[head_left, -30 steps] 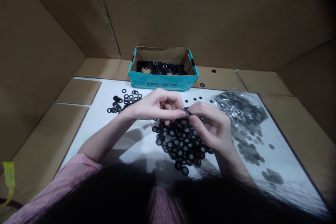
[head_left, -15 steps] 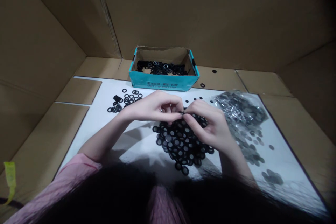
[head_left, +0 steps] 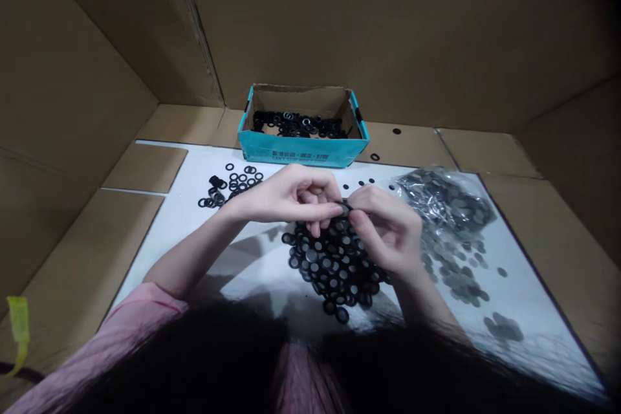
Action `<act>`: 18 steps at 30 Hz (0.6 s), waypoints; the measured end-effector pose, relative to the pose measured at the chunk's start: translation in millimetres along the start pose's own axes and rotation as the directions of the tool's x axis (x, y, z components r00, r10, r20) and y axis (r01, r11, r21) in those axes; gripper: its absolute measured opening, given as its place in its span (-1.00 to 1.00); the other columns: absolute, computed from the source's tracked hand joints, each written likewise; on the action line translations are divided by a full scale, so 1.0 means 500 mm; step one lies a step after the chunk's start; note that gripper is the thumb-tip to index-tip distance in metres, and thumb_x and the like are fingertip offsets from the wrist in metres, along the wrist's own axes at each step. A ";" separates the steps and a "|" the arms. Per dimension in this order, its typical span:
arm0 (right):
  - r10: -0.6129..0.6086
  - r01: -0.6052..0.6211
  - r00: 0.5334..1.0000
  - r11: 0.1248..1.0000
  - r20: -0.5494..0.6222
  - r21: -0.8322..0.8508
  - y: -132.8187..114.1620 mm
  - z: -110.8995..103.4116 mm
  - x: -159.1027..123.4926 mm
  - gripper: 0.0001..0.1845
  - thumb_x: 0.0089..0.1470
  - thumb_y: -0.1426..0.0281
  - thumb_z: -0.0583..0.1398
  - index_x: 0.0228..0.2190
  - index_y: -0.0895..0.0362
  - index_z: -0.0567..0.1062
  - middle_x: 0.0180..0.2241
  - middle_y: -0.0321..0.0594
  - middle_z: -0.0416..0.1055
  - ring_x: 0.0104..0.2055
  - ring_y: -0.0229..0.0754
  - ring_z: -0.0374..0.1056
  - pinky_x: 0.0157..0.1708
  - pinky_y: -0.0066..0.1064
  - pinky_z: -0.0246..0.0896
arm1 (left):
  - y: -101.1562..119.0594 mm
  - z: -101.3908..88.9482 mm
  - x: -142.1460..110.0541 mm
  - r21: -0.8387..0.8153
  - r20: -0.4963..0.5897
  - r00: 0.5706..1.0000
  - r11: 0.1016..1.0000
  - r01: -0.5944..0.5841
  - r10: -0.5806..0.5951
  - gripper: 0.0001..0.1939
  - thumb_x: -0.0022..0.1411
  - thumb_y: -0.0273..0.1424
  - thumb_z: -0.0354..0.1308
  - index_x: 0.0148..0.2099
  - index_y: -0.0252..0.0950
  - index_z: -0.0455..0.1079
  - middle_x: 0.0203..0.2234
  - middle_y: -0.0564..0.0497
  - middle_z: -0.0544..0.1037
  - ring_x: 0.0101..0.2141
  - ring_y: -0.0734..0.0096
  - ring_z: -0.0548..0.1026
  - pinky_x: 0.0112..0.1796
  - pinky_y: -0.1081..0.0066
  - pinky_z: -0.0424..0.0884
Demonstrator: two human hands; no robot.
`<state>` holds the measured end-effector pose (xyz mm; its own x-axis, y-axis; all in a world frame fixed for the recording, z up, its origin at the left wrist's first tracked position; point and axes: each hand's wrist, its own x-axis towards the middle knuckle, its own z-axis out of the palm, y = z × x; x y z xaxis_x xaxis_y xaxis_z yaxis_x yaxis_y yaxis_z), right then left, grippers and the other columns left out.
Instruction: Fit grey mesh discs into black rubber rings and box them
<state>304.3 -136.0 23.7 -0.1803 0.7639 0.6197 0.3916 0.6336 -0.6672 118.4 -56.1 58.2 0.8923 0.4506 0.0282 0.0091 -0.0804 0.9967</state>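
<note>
rings with grey centres (head_left: 334, 268) lay heaped beneath the left hand (head_left: 288, 197) and right hand (head_left: 392, 226), which together pinched one dark round piece (head_left: 345, 209); loose black rings (head_left: 242, 179) lay left of both, a clear bag (head_left: 444, 197) to their right.

Enclosure walls (head_left: 349, 32): brown corrugated cardboard, matt, with a rough cut edge. Turquoise box (head_left: 303, 151): printed card outside, plain brown board inside. Worktop (head_left: 272, 265): white, smooth, low sheen. Bag (head_left: 422, 193): clear plastic film, glossy, wrinkled. Loose discs (head_left: 460, 284): grey, smooth, dull; material unconfirmed. Black rings (head_left: 242, 178): smooth, rubber- or plastic-like. Sleeve (head_left: 130, 317): pink woven-looking cloth, matt.
</note>
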 end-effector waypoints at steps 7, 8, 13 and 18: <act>0.009 0.026 0.982 0.983 0.190 -0.182 -0.003 -0.008 0.009 -0.86 0.11 0.53 0.14 -0.47 0.12 0.31 -0.53 -0.29 0.27 -0.42 -0.24 0.17 -0.36 -0.28 0.08 | -0.009 -0.012 0.000 0.189 -0.013 1.000 0.982 -0.021 0.024 -0.89 0.14 -0.45 0.22 -0.33 -0.42 0.41 -0.58 0.08 0.45 -0.54 0.62 0.43 -0.49 0.66 0.34; 0.009 0.032 0.980 0.977 0.197 -0.209 -0.001 -0.010 0.010 -0.85 0.12 0.52 0.13 -0.47 0.12 0.30 -0.54 -0.29 0.25 -0.42 -0.23 0.15 -0.37 -0.28 0.07 | -0.010 -0.011 0.001 0.223 -0.038 0.998 0.974 -0.046 0.056 -0.90 0.14 -0.45 0.22 -0.33 -0.42 0.41 -0.56 0.07 0.45 -0.53 0.63 0.42 -0.48 0.66 0.33; -0.016 0.037 0.993 0.982 0.118 -0.183 0.009 -0.006 0.010 -0.79 0.14 0.55 0.10 -0.50 0.11 0.26 -0.56 -0.31 0.19 -0.45 -0.27 0.11 -0.42 -0.34 0.06 | -0.011 0.007 0.007 0.120 -0.064 0.994 0.990 -0.079 0.088 -0.86 0.28 -0.37 0.10 -0.27 -0.37 0.30 -0.51 0.05 0.48 -0.52 0.58 0.50 -0.47 0.62 0.43; -0.032 0.029 0.999 0.997 -0.044 -0.076 0.007 0.009 0.000 -0.83 0.12 0.58 0.10 -0.46 0.11 0.34 -0.52 -0.27 0.25 -0.43 -0.25 0.20 -0.42 -0.33 0.12 | -0.003 0.019 0.007 -0.026 -0.046 0.998 0.999 -0.031 0.030 -0.87 0.28 -0.41 0.11 -0.29 -0.36 0.25 -0.56 0.06 0.49 -0.62 0.61 0.48 -0.54 0.64 0.42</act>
<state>301.7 -133.3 19.3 -0.1527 0.7369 0.6585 0.4538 0.6442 -0.6157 125.9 -62.9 56.3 0.8702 0.4887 0.0617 -0.0308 -0.0709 0.9970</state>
